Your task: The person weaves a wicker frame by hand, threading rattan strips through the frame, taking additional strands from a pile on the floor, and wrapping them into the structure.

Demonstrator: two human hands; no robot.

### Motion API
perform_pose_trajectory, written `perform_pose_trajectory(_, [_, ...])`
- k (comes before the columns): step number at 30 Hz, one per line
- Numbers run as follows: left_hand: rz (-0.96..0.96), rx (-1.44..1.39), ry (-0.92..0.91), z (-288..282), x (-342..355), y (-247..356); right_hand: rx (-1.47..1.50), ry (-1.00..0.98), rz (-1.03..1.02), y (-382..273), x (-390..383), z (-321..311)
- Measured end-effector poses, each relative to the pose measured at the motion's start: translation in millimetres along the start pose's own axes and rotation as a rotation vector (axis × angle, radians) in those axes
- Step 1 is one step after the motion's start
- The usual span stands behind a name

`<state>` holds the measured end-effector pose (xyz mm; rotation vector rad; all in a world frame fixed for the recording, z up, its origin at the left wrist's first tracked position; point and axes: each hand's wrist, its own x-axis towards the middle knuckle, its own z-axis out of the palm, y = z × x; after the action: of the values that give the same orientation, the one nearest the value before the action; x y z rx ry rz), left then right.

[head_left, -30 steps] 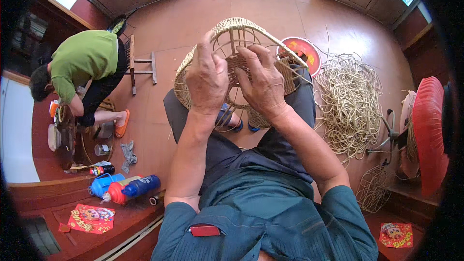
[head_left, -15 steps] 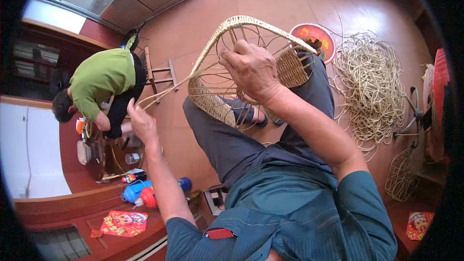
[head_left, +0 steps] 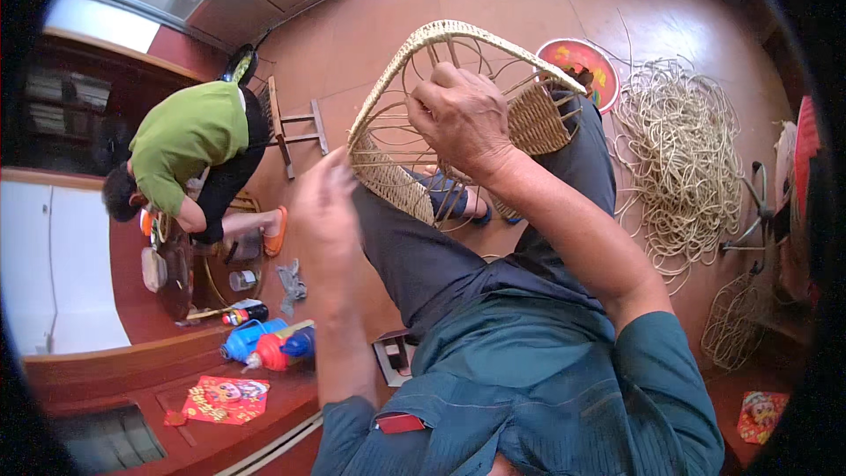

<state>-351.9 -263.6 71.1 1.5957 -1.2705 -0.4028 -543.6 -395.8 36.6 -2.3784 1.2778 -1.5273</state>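
Basket (head_left: 538, 123) lies under right grip (head_left: 460, 115), curled, closure and hold hidden; left grip (head_left: 326, 198), near basket's left corner, too blurred to tell; uneven pulling could skew the rim.

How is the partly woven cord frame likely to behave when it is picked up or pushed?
The partly woven cord frame should be light for its size, since wide gaps show between its strands. Its rim would probably keep its shape, being closely wrapped. A push might tip it, as it seems propped against the person's right thigh.
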Motion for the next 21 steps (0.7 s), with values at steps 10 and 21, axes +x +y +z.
perform_pose_trajectory(10, [0.063, -0.007, -0.099, 94.8, 28.5, 10.6, -0.017, -0.009, -0.007, 0.1, 1.9, -1.5])
perform_pose_trajectory(21, [-0.292, -0.703, -0.108, 114.6, 42.0, 25.7, 0.115, -0.132, 0.099, 4.6, 7.2, -16.4])
